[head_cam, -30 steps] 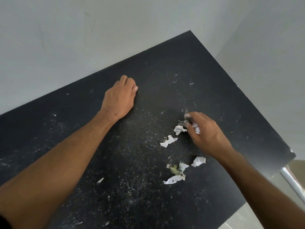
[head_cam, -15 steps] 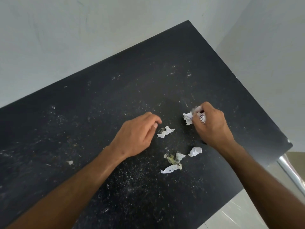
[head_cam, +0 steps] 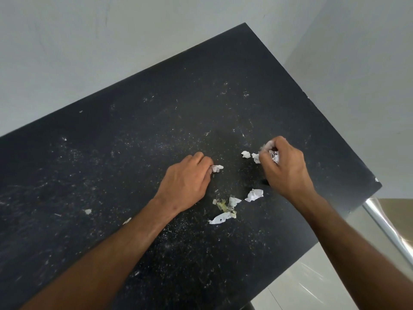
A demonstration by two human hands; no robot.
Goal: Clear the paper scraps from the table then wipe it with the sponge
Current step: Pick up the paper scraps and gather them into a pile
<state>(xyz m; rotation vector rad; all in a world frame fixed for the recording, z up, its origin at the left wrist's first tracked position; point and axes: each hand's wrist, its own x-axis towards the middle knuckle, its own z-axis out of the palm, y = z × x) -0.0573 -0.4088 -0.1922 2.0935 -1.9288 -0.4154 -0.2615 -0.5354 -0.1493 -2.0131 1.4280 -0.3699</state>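
White crumpled paper scraps (head_cam: 253, 195) pinched in left hand (head_cam: 186, 184), bunched in right hand (head_cam: 285, 167)

Both bare forearms reach in from the bottom corners, left hand (head_cam: 186, 183) knuckles-up with fingers curled and pinching a paper scrap (head_cam: 216, 168) at the tips, right hand (head_cam: 285, 170) balled into a fist around a wad of crumpled scraps (head_cam: 274, 155).

A black table (head_cam: 156, 130) runs diagonally across the frame, dusted with white specks. Crumpled paper scraps (head_cam: 254, 195) lie right of centre, a yellowish scrap (head_cam: 223, 205) among them; two tiny bits (head_cam: 88, 211) sit at lower left.
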